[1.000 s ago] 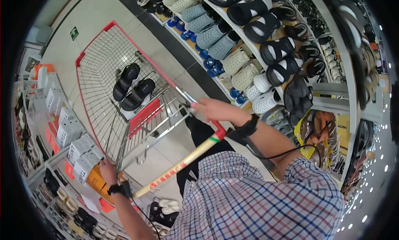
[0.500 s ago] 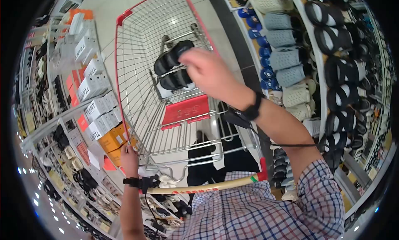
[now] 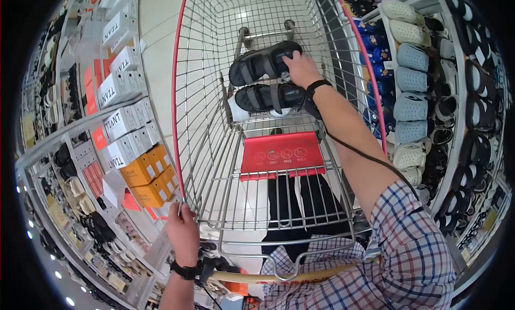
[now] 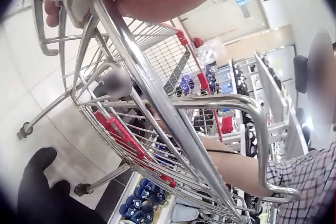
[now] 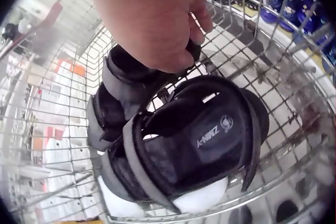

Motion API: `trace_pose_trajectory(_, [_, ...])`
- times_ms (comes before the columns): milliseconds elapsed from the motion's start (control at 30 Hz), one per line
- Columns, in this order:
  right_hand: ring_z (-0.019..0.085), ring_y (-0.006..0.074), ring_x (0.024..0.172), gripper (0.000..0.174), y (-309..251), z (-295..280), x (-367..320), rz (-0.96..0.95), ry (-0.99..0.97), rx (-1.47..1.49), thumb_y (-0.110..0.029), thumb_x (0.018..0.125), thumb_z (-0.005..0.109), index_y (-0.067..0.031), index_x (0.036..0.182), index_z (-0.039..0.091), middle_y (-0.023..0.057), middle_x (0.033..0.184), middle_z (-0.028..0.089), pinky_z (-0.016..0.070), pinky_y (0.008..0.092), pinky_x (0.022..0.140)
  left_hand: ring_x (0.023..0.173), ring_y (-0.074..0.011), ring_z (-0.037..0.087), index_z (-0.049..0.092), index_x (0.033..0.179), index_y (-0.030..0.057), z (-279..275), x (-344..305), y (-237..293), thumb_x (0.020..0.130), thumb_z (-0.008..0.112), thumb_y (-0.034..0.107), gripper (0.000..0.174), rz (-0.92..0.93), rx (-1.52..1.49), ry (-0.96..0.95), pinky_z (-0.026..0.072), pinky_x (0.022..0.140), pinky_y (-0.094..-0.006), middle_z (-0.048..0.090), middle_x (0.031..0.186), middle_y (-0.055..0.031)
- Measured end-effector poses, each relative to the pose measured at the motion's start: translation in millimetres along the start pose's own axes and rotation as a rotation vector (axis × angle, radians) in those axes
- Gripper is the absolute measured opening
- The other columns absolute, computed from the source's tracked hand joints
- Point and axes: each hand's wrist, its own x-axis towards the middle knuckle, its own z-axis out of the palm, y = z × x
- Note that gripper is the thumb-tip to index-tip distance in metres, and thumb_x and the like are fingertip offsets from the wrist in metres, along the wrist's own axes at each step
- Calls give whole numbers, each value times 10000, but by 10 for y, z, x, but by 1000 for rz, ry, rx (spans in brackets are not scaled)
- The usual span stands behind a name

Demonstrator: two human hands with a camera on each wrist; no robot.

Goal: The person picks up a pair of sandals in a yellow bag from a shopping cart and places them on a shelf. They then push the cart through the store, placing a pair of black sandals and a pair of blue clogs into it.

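Observation:
Two black strappy sandals lie side by side in a wire shopping cart (image 3: 175, 90). The far sandal (image 3: 260, 63) has its right end pinched between the thumb and fingers of my right hand (image 3: 304, 69). Closer to me is the near sandal (image 3: 268, 97), with white material (image 5: 202, 198) beneath it and lettering on its insole in the right wrist view. That view also shows my right hand (image 5: 152, 19) partly covering the far sandal (image 5: 123, 74). My left hand (image 3: 182, 229) grips the cart's metal frame at its near left corner.
A red panel (image 3: 281, 155) lies across the cart on my side, above the pale handle bar (image 3: 257, 278). Shoe boxes (image 3: 120, 87) are stacked on the left. Shelves of clogs (image 3: 412, 82) and black slippers (image 3: 480, 95) line the right side.
My right hand has left the cart's side rail and reached down into the basket to the far sandal. The view has turned, bringing the cart closer and straighter. My left hand keeps its grip.

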Motion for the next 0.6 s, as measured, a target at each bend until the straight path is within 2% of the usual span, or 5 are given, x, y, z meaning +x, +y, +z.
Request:
trace_pose_trajectory(167, [602,255,931,166,-82,102,-12,-104,-86,-361,-155,823,569,-122,844,731,71,908,660,443,411,791,641,-304,645,566,956,-10,-25,-55,-20,983,505,184,205,-3,64,-23,465,586,-386,647,697,-165])
trace_pose_trajectory(300, [569,238,971,141,-188,70,-134,-296,33,-255,-161,788,591,-113,776,724,45,965,649,422,402,769,652,-307,647,558,948,-10,-35,-28,79,988,497,191,213,-29,27,-39,468,595,-388,651,709,-162])
trace_pose_trajectory(400, [552,243,1004,147,-310,1,-256,-319,-25,-298,-165,783,590,-110,787,726,41,999,629,414,407,753,664,-311,650,548,944,-8,-57,-34,145,992,490,196,217,-16,-1,-30,472,602,-386,651,717,-164])
trace_pose_trajectory(533, [549,274,1042,186,-441,-105,-318,23,-29,-116,-217,836,579,-112,823,732,73,1043,612,462,436,824,690,-315,660,566,1031,-12,23,-37,-117,989,505,216,240,-20,7,-8,478,614,-396,669,747,-171])
trace_pose_trajectory(600, [661,374,920,227,-452,-241,-184,-31,-252,111,-212,848,516,-68,912,680,204,936,677,521,516,771,721,-320,669,563,1140,-24,96,-60,-65,989,507,241,310,-28,79,21,486,627,-420,682,777,-185])
